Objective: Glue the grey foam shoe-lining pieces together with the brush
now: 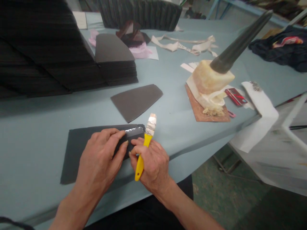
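A dark, flat panel [74, 150] lies at the table's near edge, with a glossy wet strip [134, 130] along its far edge towards the right end. On it rests my left hand [102, 156], fingers and thumb bent together at the panel beside the wet strip. My right hand [153, 163] is closed round a paintbrush [147, 140] with a yellow handle. Its bristle end points up and away and has a pale coating. The right fingertips also touch the panel's right part. What lies under both hands is hidden.
Another dark panel [136, 101] lies just beyond. High stacks of dark panels [117, 68] stand at left. To the right, a pale block with a dark handle [213, 80] sits on a brown board [202, 116]. A red box [236, 96] and white strips [260, 102] lie near it.
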`<state>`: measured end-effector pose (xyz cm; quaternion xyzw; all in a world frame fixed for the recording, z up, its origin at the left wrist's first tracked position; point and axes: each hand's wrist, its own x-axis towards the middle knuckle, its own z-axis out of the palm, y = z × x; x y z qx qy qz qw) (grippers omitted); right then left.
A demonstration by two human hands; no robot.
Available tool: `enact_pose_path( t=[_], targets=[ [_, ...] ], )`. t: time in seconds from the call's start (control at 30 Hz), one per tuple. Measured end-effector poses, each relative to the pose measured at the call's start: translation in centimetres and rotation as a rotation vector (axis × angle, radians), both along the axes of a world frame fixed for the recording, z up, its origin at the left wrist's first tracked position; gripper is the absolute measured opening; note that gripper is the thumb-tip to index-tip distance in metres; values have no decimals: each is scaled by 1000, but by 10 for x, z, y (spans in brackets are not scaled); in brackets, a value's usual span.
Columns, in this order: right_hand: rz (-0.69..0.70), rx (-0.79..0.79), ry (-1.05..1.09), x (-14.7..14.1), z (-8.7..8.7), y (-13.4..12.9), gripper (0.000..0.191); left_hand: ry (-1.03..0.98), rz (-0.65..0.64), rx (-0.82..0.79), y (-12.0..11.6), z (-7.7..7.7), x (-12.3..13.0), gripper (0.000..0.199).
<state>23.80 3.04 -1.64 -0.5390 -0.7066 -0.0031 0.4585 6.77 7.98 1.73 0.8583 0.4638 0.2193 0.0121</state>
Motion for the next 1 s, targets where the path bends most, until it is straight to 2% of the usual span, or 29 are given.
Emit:
enact_pose_path(
  t=[0.2,0.4,0.73,1.0],
  targets=[
    [-6,-1,18,-2,3,0,14,120,91,-105,5,2,6,39],
    [-5,-22,29,-2,2,-2,13,104,78,-133,8,4,8,32],
    [2,-29,26,-2,4,-2,13,112,94,-94,9,2,9,35],
    [-19,-46,18,-3,3,-2,14,103,88,-135,10,1,8,37]
  ],
)
